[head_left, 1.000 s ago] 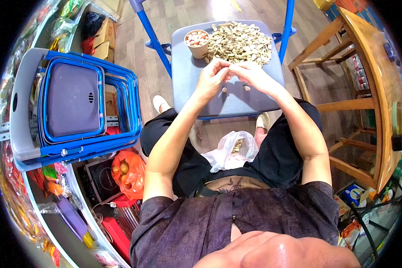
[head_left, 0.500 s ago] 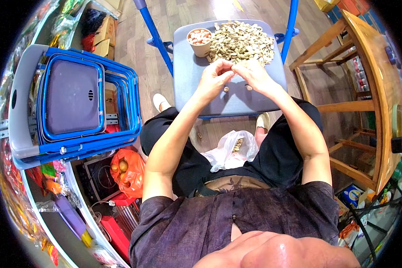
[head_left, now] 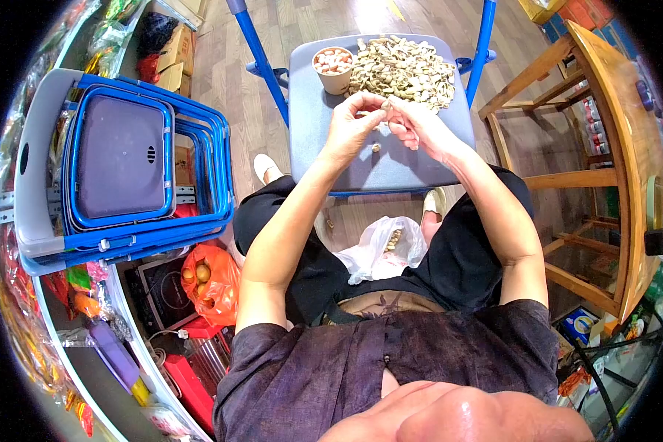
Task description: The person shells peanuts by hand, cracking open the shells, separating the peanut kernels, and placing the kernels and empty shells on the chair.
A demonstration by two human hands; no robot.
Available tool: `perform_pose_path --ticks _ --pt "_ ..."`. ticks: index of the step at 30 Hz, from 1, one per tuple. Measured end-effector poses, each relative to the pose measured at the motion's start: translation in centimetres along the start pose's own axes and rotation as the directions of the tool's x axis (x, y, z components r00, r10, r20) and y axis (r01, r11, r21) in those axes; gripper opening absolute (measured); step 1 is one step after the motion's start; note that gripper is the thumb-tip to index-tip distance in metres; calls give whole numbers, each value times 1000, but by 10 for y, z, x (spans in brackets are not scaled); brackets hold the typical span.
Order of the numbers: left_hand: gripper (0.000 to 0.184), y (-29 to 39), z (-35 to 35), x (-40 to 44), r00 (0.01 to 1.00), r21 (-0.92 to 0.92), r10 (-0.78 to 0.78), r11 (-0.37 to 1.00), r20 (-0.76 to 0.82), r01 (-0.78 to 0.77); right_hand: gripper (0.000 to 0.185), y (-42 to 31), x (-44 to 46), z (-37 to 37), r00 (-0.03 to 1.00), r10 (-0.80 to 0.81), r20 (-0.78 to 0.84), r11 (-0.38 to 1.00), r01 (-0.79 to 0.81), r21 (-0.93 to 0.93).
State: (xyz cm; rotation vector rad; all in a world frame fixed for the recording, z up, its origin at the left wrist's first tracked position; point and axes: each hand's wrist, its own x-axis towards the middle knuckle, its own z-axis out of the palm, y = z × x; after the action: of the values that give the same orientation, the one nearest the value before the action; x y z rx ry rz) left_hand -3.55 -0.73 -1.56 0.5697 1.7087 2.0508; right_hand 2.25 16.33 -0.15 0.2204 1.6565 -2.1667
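Observation:
Over a grey-blue chair seat (head_left: 313,136), my left hand (head_left: 352,124) pinches a small peanut (head_left: 387,106) between thumb and fingers. My right hand (head_left: 420,130) meets it there, its thumb and forefinger at the peanut and its other fingers curled in. Just beyond both hands lies a heap of peanuts in pale shells (head_left: 405,70); whether some are empty shells I cannot tell. To the left of the heap stands a paper cup (head_left: 334,82) full of pinkish peanut kernels (head_left: 332,60). A small shell piece (head_left: 376,148) lies on the seat below my hands.
A white plastic bag (head_left: 368,254) with some peanuts in it sits between my legs. Folded blue-framed chairs (head_left: 125,158) lean at the left, above an orange bag (head_left: 212,283) of round produce. A wooden stool-like frame (head_left: 604,177) stands at the right.
My right hand has turned and its fingers have curled in, and a peanut now shows between the fingertips. A small piece on the seat under my right hand no longer shows.

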Motion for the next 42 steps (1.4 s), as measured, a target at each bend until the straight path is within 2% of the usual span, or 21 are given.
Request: perform_pose_path --ticks 3,8,15,17,20,31,33,34,36,37,38,40,42 --pt "11 5 3 -2 1000 -58 3 998 4 -3 44 -1 -1 1 1000 5 31 998 -7 70" --pt "10 1 1 0 1000 -49 20 999 5 -20 42 -3 -2 4 996 52 73 986 -63 153" --pt "5 -7 9 0 998 -89 26 996 -53 -30 41 -1 -3 12 997 74 21 987 -76 144" --pt "6 -10 11 1 997 -86 33 996 -67 -38 38 4 0 17 995 66 -73 982 -52 182" --pt "6 -16 12 3 995 -76 38 996 -88 -45 39 7 3 22 991 19 -131 983 5 185" --pt "6 -11 9 3 996 -102 33 994 -88 -42 39 21 9 21 997 -35 -72 934 58 352" --pt "12 -17 4 7 997 -226 -48 974 -64 32 38 17 10 24 994 11 -107 897 38 441" --pt "12 -18 3 8 997 -227 -47 973 -65 31 38 15 9 25 994 11 -106 898 37 439" --pt "16 -19 -1 11 992 -564 -117 816 51 125 37 10 9 26 991 -11 -131 912 63 405" --pt "20 -23 -4 13 988 -633 -128 759 86 153 37 8 9 24 994 -5 -111 913 50 405" --pt "20 -26 -7 14 988 -633 -126 759 84 150 37 7 8 22 994 -6 -109 914 50 403" --pt "24 -28 -10 14 971 -716 -169 657 168 238 36 7 5 18 997 -75 -11 940 74 334" --pt "28 -25 -14 10 963 -719 -186 641 196 270 36 7 3 15 996 -87 1 946 82 314"
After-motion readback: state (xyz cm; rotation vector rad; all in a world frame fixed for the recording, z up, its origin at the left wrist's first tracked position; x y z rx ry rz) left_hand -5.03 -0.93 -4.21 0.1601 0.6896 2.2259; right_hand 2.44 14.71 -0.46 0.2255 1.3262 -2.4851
